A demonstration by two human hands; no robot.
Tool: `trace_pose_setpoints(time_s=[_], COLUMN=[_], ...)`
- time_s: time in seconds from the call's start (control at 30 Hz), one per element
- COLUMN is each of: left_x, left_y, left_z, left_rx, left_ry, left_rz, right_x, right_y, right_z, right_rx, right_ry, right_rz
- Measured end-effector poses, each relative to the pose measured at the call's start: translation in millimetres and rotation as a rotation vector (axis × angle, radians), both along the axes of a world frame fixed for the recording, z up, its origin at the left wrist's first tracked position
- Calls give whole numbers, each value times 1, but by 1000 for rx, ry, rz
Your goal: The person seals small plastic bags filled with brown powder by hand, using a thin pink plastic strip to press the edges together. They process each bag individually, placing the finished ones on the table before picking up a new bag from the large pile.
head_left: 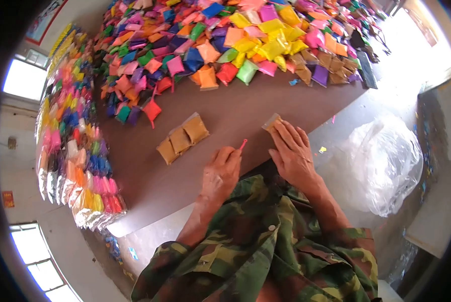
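Observation:
My left hand [222, 170] is closed over the table's near edge, with a thin pink plastic stick [243, 144] poking out past its fingers. To its right, my right hand [293, 151] has its fingers together over a small clear packet with brown filling [272, 122]; most of that packet is hidden under the fingers. Three similar brown packets [181, 139] lie in a slanting, touching row on the table, ahead and left of my left hand.
A big heap of colourful small packets [210, 48] covers the far part of the brown table [230, 108]. Stacked long bags of coloured packets [79, 151] line the left side. A large clear plastic bag [384, 163] stands beyond the table's right edge.

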State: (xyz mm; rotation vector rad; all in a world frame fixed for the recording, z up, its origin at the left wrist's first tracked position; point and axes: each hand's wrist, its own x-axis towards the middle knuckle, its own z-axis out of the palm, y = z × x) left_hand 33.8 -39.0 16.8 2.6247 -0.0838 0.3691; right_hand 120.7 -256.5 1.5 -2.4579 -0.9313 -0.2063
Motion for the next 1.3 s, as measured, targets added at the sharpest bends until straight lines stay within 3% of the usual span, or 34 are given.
trace_pose_setpoints(time_s=[0.6,0.7,0.8,0.9,1.0,1.13,1.17,1.3], left_x=[-15,-17,-22,-28,-42,-68,-79,-89], left_y=[14,12,4,19,41,76,90,107], left_z=[-4,3,14,6,-12,-6,-14,-17], left_rx=[-181,-423,-1052,-1380,-1394,-1014,-717,-466], left_ry=[-14,135,295,263,165,203,157,117], left_rz=[105,153,369,394,463,589,625,738], right_x=[-4,-9,-21,-41,-56,-57,-55,-48], right_y=[17,29,53,78,100,104,101,91], right_z=[-3,-1,9,18,21,13,7,0], right_rx=[403,494,522,467,457,470,463,470], right_ry=[74,88,42,3,43,99,103,119], right_rz=[-22,-16,70,270,391,412,401,353])
